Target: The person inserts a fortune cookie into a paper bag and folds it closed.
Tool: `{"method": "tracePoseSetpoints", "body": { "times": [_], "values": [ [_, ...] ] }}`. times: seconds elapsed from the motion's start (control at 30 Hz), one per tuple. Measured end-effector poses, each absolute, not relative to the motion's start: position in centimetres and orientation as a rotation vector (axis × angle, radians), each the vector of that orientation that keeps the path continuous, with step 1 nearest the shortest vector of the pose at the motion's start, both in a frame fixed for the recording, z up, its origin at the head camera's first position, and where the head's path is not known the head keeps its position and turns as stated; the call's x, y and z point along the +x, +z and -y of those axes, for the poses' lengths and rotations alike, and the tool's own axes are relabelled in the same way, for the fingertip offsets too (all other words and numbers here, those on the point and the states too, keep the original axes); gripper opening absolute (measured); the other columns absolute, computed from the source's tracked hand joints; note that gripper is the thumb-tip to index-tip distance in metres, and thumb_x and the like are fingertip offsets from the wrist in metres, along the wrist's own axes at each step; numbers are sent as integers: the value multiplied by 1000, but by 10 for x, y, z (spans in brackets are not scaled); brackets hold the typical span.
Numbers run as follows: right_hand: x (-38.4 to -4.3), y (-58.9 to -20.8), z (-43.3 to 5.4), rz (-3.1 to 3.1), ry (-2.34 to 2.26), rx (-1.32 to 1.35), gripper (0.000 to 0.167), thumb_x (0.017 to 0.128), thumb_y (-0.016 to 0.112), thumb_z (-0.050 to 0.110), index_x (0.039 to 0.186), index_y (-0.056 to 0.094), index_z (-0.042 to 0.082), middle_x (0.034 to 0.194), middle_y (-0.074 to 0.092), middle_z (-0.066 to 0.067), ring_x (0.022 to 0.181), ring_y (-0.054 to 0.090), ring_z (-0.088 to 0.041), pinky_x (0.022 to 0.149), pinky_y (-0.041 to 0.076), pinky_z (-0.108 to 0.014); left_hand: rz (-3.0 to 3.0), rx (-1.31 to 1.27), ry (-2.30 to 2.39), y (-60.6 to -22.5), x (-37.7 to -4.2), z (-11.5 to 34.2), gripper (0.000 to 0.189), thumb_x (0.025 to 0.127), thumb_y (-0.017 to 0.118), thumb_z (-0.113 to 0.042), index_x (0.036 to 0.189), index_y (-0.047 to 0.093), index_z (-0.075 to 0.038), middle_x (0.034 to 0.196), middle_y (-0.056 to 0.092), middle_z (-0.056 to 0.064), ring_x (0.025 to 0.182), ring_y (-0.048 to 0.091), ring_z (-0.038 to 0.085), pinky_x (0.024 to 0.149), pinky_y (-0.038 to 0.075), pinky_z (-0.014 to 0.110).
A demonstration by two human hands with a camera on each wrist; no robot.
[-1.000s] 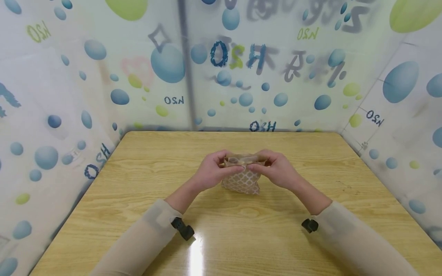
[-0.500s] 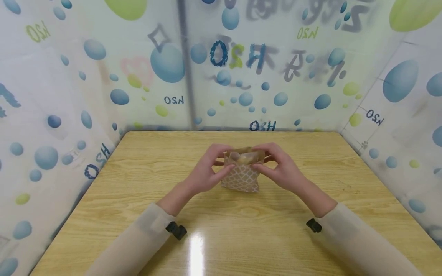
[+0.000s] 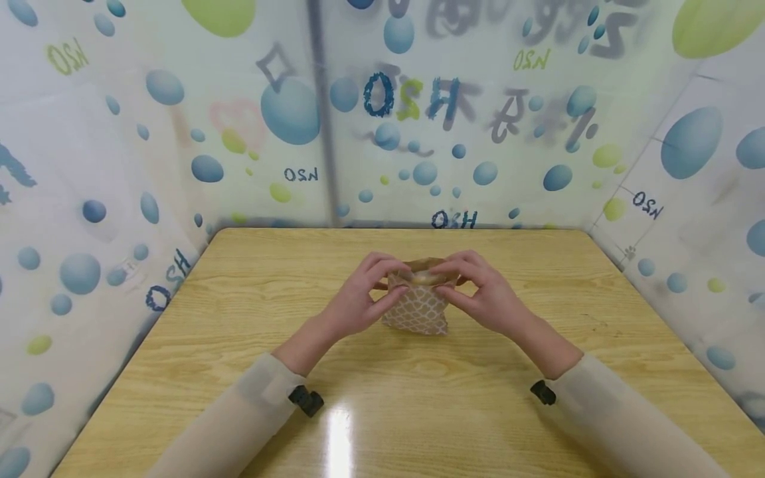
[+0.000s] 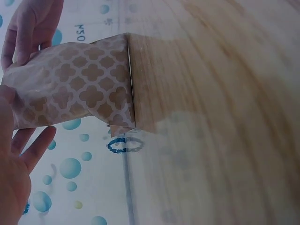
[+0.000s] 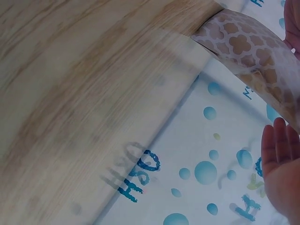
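Observation:
A small brown paper bag (image 3: 418, 311) with a white lattice pattern stands upright on the wooden table, its mouth facing up. My left hand (image 3: 357, 299) pinches the left side of the rim, thumb on the front and fingers over the opening. At the opposite side, my right hand (image 3: 491, 297) holds the rim the same way. Something pale and rounded (image 3: 423, 279) shows inside the mouth, partly covered by the fingers. In the left wrist view the patterned front of the paper bag (image 4: 89, 79) lies between both hands, its bottom edge meeting the tabletop.
The wooden table (image 3: 430, 405) reaches back to a wall sheet (image 3: 239, 179) printed with blue and green bubbles, which also runs along both sides. A dark strap end (image 3: 306, 400) hangs at the left cuff, and another strap end (image 3: 543, 392) at the right.
My thumbs have moved apart from the middle of the front rim toward the sides. The bag's mouth is wider, and since half a second ago my fingers have curled inward over it.

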State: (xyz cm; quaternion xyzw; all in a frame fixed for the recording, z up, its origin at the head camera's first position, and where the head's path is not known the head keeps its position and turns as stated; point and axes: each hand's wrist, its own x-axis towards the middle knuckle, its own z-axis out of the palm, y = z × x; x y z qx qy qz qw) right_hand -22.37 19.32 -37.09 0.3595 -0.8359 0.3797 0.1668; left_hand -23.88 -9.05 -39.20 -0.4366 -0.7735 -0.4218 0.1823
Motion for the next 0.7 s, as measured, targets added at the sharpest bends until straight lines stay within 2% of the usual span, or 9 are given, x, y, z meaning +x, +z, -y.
{"method": "tracePoseSetpoints", "body": {
  "times": [0.13,0.27,0.43,0.7],
  "values": [
    [-223,-372,-192,2363,1079,1063,33,96,82,1,126,78,14,122,64,-5,103,64,-14,88,57,-21,2154,-1251,-1158,-392,-240,91,28,103,74,-2,130,68,-5,129,59,15,109,64,25,85,66,29],
    [-223,-372,-192,2346,1049,1082,35,95,84,1,128,77,13,121,63,-5,102,64,-14,86,59,-23,2136,-1265,-1133,-391,-240,91,24,102,76,-1,125,71,-4,126,60,14,111,64,26,85,65,28],
    [-223,-370,-192,2348,947,1052,38,94,86,6,129,74,14,124,64,-4,104,61,-14,86,55,-24,2138,-1266,-1140,-391,-240,91,22,102,76,-2,123,71,-3,125,61,14,110,65,25,86,66,28],
    [-224,-368,-192,2337,852,1048,24,92,88,6,114,80,13,122,62,-6,104,62,-17,81,56,-25,2122,-1278,-1143,-391,-242,92,18,101,77,-1,119,73,-3,122,61,14,105,67,24,87,65,27]
  ]
}}
